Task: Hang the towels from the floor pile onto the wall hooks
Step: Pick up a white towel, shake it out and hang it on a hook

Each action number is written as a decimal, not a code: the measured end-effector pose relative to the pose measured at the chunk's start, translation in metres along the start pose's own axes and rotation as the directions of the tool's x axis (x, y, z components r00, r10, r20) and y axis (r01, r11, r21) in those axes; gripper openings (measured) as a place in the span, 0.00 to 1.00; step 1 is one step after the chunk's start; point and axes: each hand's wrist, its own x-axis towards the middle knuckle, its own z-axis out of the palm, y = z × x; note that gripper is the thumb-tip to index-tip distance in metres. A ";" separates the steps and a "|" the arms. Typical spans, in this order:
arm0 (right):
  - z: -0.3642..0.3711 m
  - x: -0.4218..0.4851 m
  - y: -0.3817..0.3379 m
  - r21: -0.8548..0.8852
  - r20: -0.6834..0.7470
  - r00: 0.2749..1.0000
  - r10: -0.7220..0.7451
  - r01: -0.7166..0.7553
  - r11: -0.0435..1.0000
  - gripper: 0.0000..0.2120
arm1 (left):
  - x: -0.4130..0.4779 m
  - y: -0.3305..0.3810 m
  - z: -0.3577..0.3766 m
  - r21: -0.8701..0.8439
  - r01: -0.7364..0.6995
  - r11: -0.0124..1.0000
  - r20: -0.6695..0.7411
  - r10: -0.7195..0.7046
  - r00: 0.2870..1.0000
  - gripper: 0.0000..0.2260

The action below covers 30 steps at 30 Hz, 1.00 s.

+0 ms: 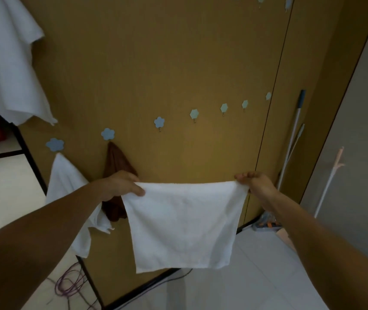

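A square white towel (183, 224) hangs spread flat in front of the brown wall panel (156, 63). My left hand (122, 184) pinches its top left corner and my right hand (254, 182) pinches its top right corner. A row of blue and pale green flower-shaped hooks runs up to the right; the hook (159, 123) above the towel is bare. A brown towel (117, 162) hangs from the hook (108, 134) to the left, and a white towel (66, 182) from the leftmost hook (54, 144).
A large white cloth (6, 59) hangs at the upper left. Mop handles (291, 142) lean in the corner at the right beside a pale pole (328, 186). Purple cable (71, 283) lies on the white tiled floor. A black-framed shelf (28, 148) stands left.
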 end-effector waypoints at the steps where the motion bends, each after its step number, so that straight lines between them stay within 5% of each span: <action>1: 0.000 0.000 -0.005 -0.069 0.057 0.998 -0.013 0.017 0.997 0.04 | -0.001 -0.001 -0.002 0.032 -0.014 0.999 -0.012 0.015 1.000 0.12; 4: 0.001 0.005 -0.016 -0.295 0.143 0.989 -0.034 0.075 0.952 0.16 | -0.009 -0.007 -0.011 0.068 -0.060 0.996 -0.053 0.064 0.997 0.08; 12: 0.036 0.045 -0.044 -0.569 -0.027 0.954 -0.298 0.230 0.789 0.10 | -0.021 -0.008 -0.029 0.396 -0.134 0.909 -0.268 0.253 0.930 0.17; 15: 0.054 0.055 -0.058 -0.421 -0.100 0.932 -0.348 0.277 0.864 0.05 | -0.024 0.001 -0.031 0.473 -0.150 0.868 -0.443 0.381 0.812 0.16; 17: 0.065 0.060 -0.067 -0.157 -0.159 0.930 -0.332 0.308 0.938 0.05 | -0.026 0.009 -0.030 0.379 -0.177 0.908 -0.572 0.380 0.727 0.16; 20: 0.087 0.063 -0.087 0.075 -0.165 0.921 -0.354 0.369 0.926 0.07 | -0.027 0.024 -0.031 -0.033 -0.277 0.960 -0.741 0.163 0.652 0.11; 24: 0.107 0.068 -0.122 0.057 0.229 0.846 -0.482 0.483 0.874 0.14 | -0.023 0.051 -0.048 -0.401 -0.411 0.819 -0.786 -0.078 0.613 0.07; 27: 0.123 0.081 -0.150 -0.135 0.377 0.775 -0.508 0.588 0.797 0.22 | -0.017 0.065 -0.077 -0.402 -0.503 0.765 -0.820 -0.057 0.570 0.06; 30: 0.140 0.094 -0.182 0.052 0.259 0.808 -0.529 0.536 0.843 0.15 | -0.010 0.076 -0.108 -0.305 -0.524 0.795 -0.859 0.007 0.511 0.07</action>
